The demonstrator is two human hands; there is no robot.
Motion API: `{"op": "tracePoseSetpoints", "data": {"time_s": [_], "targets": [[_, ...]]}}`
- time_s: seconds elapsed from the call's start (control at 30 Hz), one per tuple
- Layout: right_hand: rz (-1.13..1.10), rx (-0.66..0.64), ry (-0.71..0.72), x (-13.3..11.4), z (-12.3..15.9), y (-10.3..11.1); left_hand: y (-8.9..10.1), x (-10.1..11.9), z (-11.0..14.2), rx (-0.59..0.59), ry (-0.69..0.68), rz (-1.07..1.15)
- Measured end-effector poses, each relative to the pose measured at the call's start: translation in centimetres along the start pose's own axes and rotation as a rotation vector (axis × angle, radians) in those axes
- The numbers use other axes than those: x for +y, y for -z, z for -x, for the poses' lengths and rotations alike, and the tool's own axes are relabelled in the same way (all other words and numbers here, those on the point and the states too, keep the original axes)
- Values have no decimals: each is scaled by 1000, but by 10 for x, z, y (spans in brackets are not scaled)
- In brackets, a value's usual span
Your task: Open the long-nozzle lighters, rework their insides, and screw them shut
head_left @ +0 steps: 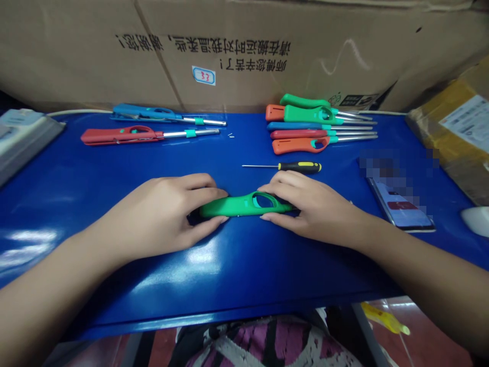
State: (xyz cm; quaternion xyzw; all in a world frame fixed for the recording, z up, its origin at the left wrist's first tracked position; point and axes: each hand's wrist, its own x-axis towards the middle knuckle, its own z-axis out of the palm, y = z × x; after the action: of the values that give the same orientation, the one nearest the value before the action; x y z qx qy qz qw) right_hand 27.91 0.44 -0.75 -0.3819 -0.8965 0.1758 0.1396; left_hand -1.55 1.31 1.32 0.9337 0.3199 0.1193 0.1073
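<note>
Both hands grip a green lighter (239,205) that lies crosswise just above the blue tabletop. My left hand (178,214) is closed round its broad handle end, thumb on the near side and fingers on the far side. Around the narrower end, beside the trigger opening, my right hand (305,206) pinches it the same way and hides that tip. Beyond the hands lies a screwdriver (300,166) with a black and yellow handle, its shaft pointing left. A few tiny screws (231,135) rest farther back.
At the back left lie a blue lighter (147,113) and a red lighter (122,135). Several coloured lighters (301,145) are lined up at the back right. A phone (401,204) lies right. A large cardboard box (244,30) walls off the rear; a taped box (454,132) stands right.
</note>
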Motion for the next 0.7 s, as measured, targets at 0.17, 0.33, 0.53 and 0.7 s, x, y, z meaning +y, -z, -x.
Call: {"op": "tracePoseSetpoints", "data": {"time_s": [0.17, 0.33, 0.53, 0.7], "targets": [[-19, 32, 14, 2, 1, -4, 1, 1, 0, -35, 55, 1], [-111, 63, -9, 2, 1, -5, 2, -1, 1, -37, 80, 66], [-261, 149, -62, 1, 0, -9, -2, -5, 0, 28, 126, 210], [-92, 101, -24, -3, 1, -8, -5, -2, 1, 31, 102, 153]]}}
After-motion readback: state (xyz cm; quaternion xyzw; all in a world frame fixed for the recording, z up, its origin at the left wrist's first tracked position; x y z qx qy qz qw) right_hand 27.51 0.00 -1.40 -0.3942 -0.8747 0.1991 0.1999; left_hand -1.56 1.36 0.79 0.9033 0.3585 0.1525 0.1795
